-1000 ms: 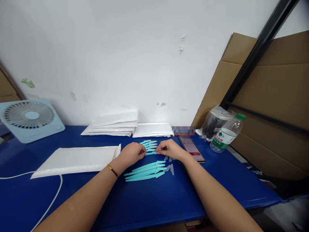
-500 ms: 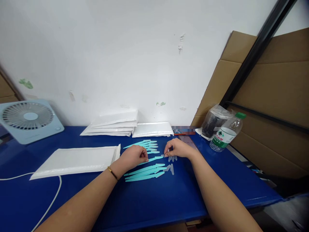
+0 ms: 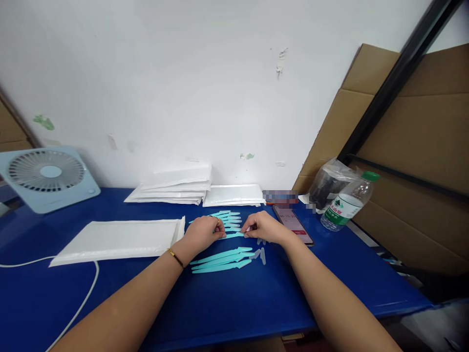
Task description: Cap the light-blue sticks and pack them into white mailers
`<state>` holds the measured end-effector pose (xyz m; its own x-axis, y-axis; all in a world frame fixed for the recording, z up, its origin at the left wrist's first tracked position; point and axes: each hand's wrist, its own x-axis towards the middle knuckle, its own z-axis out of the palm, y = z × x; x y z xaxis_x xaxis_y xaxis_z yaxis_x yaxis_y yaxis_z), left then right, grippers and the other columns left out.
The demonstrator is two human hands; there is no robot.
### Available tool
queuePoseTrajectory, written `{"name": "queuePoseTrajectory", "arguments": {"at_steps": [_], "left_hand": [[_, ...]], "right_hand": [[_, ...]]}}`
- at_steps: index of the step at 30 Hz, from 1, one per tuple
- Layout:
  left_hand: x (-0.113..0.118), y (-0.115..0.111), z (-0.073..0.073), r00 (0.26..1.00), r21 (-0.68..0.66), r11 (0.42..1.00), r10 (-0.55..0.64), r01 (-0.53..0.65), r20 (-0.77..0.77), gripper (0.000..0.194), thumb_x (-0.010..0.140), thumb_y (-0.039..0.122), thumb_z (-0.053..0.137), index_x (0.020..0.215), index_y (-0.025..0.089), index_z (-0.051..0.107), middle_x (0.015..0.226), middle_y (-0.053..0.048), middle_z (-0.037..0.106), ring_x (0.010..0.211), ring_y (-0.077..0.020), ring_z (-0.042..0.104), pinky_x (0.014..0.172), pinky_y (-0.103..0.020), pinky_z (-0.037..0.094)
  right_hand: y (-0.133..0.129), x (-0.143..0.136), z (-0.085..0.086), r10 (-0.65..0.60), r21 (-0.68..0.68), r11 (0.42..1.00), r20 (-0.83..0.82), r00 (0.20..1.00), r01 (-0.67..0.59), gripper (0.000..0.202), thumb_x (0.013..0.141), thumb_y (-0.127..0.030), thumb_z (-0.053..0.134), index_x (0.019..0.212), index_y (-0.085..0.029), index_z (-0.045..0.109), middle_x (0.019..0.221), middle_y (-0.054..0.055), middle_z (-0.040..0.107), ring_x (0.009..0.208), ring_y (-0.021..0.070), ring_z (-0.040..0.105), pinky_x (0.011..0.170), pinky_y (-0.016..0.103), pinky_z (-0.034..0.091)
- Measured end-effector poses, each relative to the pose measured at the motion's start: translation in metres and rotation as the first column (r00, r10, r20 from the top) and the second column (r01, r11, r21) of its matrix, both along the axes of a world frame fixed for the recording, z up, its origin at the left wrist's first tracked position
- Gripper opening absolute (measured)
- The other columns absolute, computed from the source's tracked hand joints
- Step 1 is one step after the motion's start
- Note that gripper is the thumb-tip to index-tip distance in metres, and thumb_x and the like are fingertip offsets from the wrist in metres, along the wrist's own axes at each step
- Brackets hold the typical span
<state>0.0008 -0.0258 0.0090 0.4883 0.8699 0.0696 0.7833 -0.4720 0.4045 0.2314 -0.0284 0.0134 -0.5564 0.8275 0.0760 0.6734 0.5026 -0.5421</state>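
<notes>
Between my hands is a teal eyebrow razor (image 3: 233, 235), lying roughly sideways. My left hand (image 3: 205, 233) pinches its handle end. At the blade end, my right hand (image 3: 264, 227) is closed in a pinch, apparently on a small clear cap mostly hidden by the fingers. Behind the held razor lie several more teal razors (image 3: 229, 217) in a row, their left ends partly covered by my left hand. Nearer me sits a group of teal razors (image 3: 223, 261) side by side. Loose clear caps (image 3: 263, 256) rest to their right, with others partly hidden under my right hand.
A white padded envelope (image 3: 120, 239) lies left of my hands. Stacked envelopes (image 3: 172, 186) stand against the wall. A phone (image 3: 293, 225), a water bottle (image 3: 346, 203) and a bagged dark object (image 3: 326, 186) are on the right. A fan (image 3: 51, 178) and white cable (image 3: 88, 298) are on the left.
My right hand has moved slightly left, its fingertips now meeting the razor's blade end. The held razor sits a little farther back, nearer the rear row. The view has shifted slightly.
</notes>
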Motion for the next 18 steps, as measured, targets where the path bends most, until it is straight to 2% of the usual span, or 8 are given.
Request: {"name": "queuePoseTrajectory", "arguments": {"at_steps": [3, 6, 10, 13, 15, 18], "left_hand": [[-0.001, 0.001, 0.002, 1.000, 0.041, 0.999, 0.015, -0.014, -0.027, 0.013, 0.072, 0.036, 0.057, 0.072, 0.025, 0.064, 0.073, 0.003, 0.065, 0.066, -0.0135, 0.056, 0.057, -0.023, 0.033], [-0.001, -0.006, 0.010, 1.000, 0.069, 0.998, 0.001, -0.001, 0.006, 0.019, 0.073, 0.040, 0.054, 0.076, 0.024, 0.064, 0.079, 0.001, 0.065, 0.071, -0.0141, 0.056, 0.061, -0.024, 0.035], [0.000, -0.020, 0.019, 0.990, -0.112, 0.984, -0.134, 0.138, 0.043, 0.032, 0.066, 0.053, 0.058, 0.078, 0.024, 0.065, 0.077, 0.002, 0.065, 0.066, -0.0132, 0.056, 0.053, -0.022, 0.035], [0.000, -0.024, 0.018, 0.981, -0.216, 0.958, -0.192, 0.190, 0.014, 0.028, 0.064, 0.049, 0.061, 0.076, 0.024, 0.065, 0.072, 0.003, 0.064, 0.061, -0.0123, 0.056, 0.049, -0.021, 0.034], [0.000, -0.022, 0.015, 0.984, -0.195, 0.966, -0.176, 0.171, -0.008, 0.023, 0.068, 0.045, 0.057, 0.074, 0.024, 0.065, 0.070, 0.003, 0.064, 0.060, -0.0122, 0.055, 0.049, -0.021, 0.033], [-0.001, -0.018, 0.012, 0.993, -0.075, 0.991, -0.110, 0.107, -0.035, 0.019, 0.070, 0.039, 0.056, 0.071, 0.023, 0.064, 0.070, 0.002, 0.064, 0.062, -0.0129, 0.054, 0.051, -0.022, 0.032]], "right_hand": [[-0.002, -0.002, 0.005, 0.007, 0.046, 0.999, -0.010, 1.000, -0.006, 0.018, 0.071, -0.027, 0.062, 0.086, -0.020, 0.071, 0.077, 0.002, 0.066, 0.066, 0.0115, 0.058, 0.060, 0.021, 0.042], [-0.003, 0.009, 0.016, 0.055, 0.045, 0.998, -0.018, 0.998, -0.054, 0.019, 0.072, -0.028, 0.062, 0.087, -0.020, 0.070, 0.081, 0.003, 0.065, 0.071, 0.0122, 0.058, 0.064, 0.021, 0.042], [-0.001, 0.033, 0.024, 0.121, -0.004, 0.993, 0.056, 0.991, -0.121, 0.019, 0.065, -0.031, 0.068, 0.082, -0.021, 0.071, 0.083, 0.003, 0.064, 0.075, 0.0137, 0.057, 0.068, 0.022, 0.042], [0.001, 0.038, 0.022, 0.095, -0.042, 0.995, 0.104, 0.990, -0.091, 0.019, 0.062, -0.031, 0.070, 0.077, -0.020, 0.072, 0.079, 0.003, 0.064, 0.072, 0.0137, 0.058, 0.066, 0.022, 0.041], [0.002, 0.035, 0.019, 0.082, -0.051, 0.996, 0.106, 0.991, -0.077, 0.017, 0.063, -0.031, 0.070, 0.076, -0.020, 0.072, 0.078, 0.002, 0.064, 0.070, 0.0133, 0.058, 0.064, 0.021, 0.041], [0.001, 0.027, 0.017, 0.062, -0.052, 0.997, 0.092, 0.994, -0.057, 0.017, 0.066, -0.031, 0.067, 0.077, -0.019, 0.072, 0.074, 0.002, 0.066, 0.066, 0.0125, 0.059, 0.060, 0.020, 0.041]]}}
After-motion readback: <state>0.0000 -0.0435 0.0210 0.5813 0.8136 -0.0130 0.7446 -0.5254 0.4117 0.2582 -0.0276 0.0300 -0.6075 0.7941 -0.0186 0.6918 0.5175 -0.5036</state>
